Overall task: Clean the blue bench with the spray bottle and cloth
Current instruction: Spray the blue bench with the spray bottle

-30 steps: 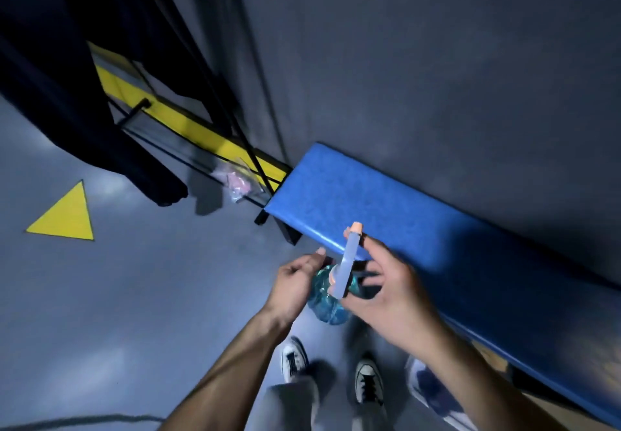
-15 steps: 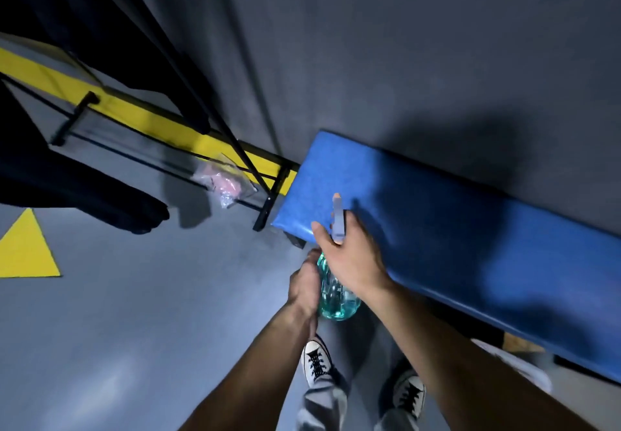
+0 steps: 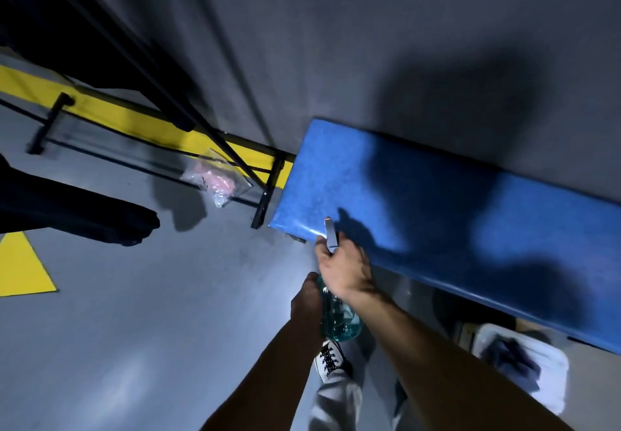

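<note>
The blue bench (image 3: 420,208) runs from the centre to the right edge, along the grey wall. My right hand (image 3: 346,267) grips the head of a spray bottle (image 3: 339,324) with clear teal liquid, whose white nozzle (image 3: 330,234) pokes out above my fingers at the bench's near left corner. My left hand (image 3: 307,299) is closed on the bottle's body from the left. A dark blue cloth (image 3: 512,358) lies in a white tray (image 3: 551,387) on the floor under the bench's front edge, at the lower right.
A black metal rack (image 3: 265,195) stands left of the bench, with a clear bag holding something pink (image 3: 215,180) at its foot. Yellow floor markings (image 3: 20,269) lie at the left. My shoe (image 3: 331,360) is below the bottle.
Both hands have carried the bottle up to the bench's near left corner. My right hand has turned over the bottle's head, so the nozzle now points at the bench.
</note>
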